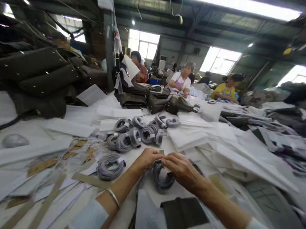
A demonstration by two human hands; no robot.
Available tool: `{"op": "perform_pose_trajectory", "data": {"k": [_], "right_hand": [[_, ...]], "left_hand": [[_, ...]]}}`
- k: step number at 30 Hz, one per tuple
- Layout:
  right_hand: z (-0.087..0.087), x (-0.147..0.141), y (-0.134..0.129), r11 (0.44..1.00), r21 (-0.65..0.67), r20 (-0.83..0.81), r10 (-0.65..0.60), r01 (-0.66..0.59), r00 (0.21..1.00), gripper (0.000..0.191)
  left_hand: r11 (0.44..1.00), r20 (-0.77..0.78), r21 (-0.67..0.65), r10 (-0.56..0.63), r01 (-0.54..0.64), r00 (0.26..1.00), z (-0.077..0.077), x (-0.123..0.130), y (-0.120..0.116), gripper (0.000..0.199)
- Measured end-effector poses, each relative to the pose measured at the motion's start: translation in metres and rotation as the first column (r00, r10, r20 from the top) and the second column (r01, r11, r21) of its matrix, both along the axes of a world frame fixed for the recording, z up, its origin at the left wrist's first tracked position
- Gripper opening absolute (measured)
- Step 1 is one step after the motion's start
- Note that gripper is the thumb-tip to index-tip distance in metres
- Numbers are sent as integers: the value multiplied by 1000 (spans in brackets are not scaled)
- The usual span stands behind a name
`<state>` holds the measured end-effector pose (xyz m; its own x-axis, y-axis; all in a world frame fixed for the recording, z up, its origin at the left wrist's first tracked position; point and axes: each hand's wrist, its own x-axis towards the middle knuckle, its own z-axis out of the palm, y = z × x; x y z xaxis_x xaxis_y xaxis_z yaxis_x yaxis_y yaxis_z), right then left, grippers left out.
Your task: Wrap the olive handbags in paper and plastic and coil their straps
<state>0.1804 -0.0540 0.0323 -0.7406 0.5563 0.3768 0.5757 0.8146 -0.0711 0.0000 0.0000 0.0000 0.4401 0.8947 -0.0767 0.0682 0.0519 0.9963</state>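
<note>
A grey coil of cord-like strip (161, 180) stands on the table in front of me. My left hand (148, 158) is closed in a pinch at the coil's top, its fingertips at a small grey-brown tab (161, 152). Bent over the same spot from the right, my right hand (182, 168) has its fingertips nearly touching the left ones. A pale band (167, 169) shows on the coil under the right fingers. Exactly how the fingers grip the tab is partly hidden. Left of my hands lies another wrapped coil (110, 167).
Several banded coils (134, 136) are heaped beyond my hands. White sheets (193, 137) spread at right; paper strips and brown scraps (42, 166) lie at left. A dark folded piece (184, 215) is nearest me. Dark bags (159, 101) and co-workers (179, 80) are farther back.
</note>
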Motion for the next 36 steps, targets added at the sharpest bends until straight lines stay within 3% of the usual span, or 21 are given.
{"op": "perform_pose_trajectory", "data": {"k": [3, 5, 8, 10, 12, 15, 18, 22, 25, 29, 33, 36], "right_hand": [[11, -2, 3, 987, -133, -114, -107, 91, 988, 24], [18, -4, 4, 942, -275, -191, -250, 193, 949, 18], [25, -11, 6, 795, -509, -231, -495, 329, 838, 15], [25, -13, 6, 687, -634, -249, -617, 356, 747, 12], [21, -14, 6, 589, -751, -297, -705, 298, 644, 13], [16, -12, 7, 429, -902, -344, -786, 54, 513, 32], [16, -8, 6, 317, -934, -357, -790, -166, 498, 34], [20, -6, 4, 273, -941, -337, -793, -197, 508, 28], [21, -5, 4, 267, -949, -316, -790, -168, 525, 27], [21, -4, 4, 285, -958, -264, -808, -43, 527, 26], [24, -2, 2, 322, -945, -247, -813, 54, 527, 15], [27, 1, 3, 297, -952, -204, -791, 70, 576, 15]], "left_hand": [[998, -11, 61, 31, -30, 999, 5, 3, -3, 31], [993, -17, 106, 56, -53, 998, 10, 4, -7, 29], [985, -17, 154, 85, -81, 996, 17, 5, -12, 26], [985, -10, 156, 76, -73, 997, 20, 5, -14, 24], [990, 5, 138, 44, -44, 999, 23, 5, -15, 27], [995, 45, 92, -37, 33, 998, 26, 4, -18, 39], [992, 81, 76, -104, 98, 991, 28, 4, -21, 42], [993, 81, 105, -60, 51, 995, 26, 3, -22, 33], [993, 71, 121, -17, 8, 997, 22, 3, -21, 38], [995, 79, 41, -99, 96, 992, 19, 3, -21, 47], [981, 34, -75, -177, 179, 984, 19, 4, -22, 38], [976, -9, -114, -187, 185, 982, 15, 8, -22, 28]]}}
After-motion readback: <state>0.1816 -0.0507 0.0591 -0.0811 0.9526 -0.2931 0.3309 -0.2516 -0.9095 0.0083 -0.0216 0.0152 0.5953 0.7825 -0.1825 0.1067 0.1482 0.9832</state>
